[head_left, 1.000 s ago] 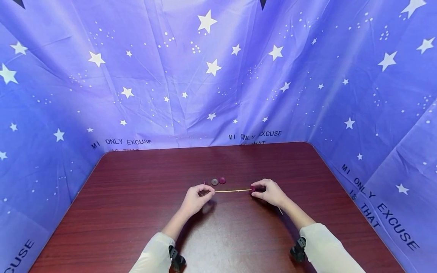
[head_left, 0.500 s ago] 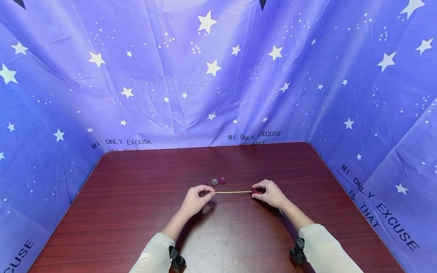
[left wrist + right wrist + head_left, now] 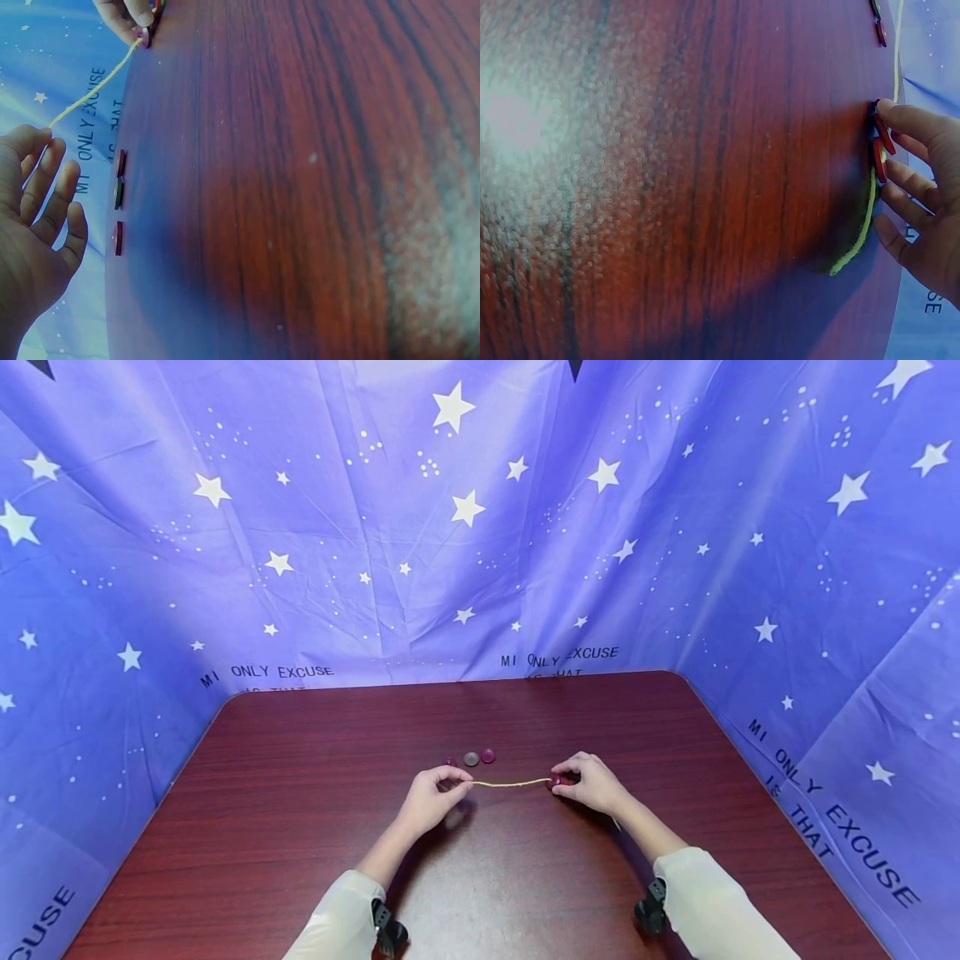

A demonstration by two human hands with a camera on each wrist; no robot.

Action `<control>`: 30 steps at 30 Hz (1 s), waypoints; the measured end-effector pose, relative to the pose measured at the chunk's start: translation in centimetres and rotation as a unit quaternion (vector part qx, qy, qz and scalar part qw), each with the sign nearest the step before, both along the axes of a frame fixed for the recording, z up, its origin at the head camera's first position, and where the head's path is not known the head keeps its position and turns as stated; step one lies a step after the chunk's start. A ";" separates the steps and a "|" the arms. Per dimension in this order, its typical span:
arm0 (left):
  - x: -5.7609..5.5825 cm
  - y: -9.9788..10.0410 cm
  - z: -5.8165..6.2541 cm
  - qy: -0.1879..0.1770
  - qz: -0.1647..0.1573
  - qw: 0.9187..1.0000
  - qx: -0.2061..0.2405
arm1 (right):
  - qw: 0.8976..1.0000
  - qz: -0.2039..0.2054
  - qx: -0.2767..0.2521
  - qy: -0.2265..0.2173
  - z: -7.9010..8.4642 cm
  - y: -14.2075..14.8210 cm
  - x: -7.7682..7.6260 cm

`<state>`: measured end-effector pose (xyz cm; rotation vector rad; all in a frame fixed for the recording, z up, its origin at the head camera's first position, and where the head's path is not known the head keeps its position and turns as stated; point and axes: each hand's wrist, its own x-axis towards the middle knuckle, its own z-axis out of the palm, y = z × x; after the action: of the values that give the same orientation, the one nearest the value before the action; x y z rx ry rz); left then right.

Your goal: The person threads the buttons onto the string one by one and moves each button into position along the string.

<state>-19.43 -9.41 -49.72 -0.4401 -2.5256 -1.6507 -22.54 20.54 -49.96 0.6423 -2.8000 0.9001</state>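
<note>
My left hand pinches one end of a yellow string between thumb and forefinger, the other fingers spread loosely in the left wrist view. The string runs across to my right hand, sagging slightly. There, thumb and fingers pinch a red button threaded on it. The right wrist view shows another red button on the string beside the fingers, and the string's yellow tail hanging below. Part of this cluster is hidden by the right hand.
Beyond the left hand, a grey button, a magenta button and a dark red button lie in a row on the brown wooden table. A blue star-patterned curtain surrounds the table's back and sides.
The string was stretched straight between the hands and now droops a little in the middle. My right hand shifts only slightly; my left hand stays in place.
</note>
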 end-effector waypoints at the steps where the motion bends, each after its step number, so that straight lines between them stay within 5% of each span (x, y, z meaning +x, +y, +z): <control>1: 0.0 0.0 0.0 -0.001 0.000 1.000 0.000 | 1.000 0.001 0.001 -0.003 0.1 0.0 0.0; 23: 0.1 0.3 0.1 -0.010 -0.002 1.000 0.005 | 0.999 -0.001 -0.036 -0.018 0.5 -0.5 0.0; 30: 0.0 0.4 0.1 -0.008 -0.001 1.000 0.006 | 0.994 0.004 -0.086 -0.069 1.5 -1.9 0.0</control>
<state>-19.41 -9.05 -49.67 -0.4300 -2.5267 -1.6749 -22.53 18.65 -48.43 0.5881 -2.7968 1.2149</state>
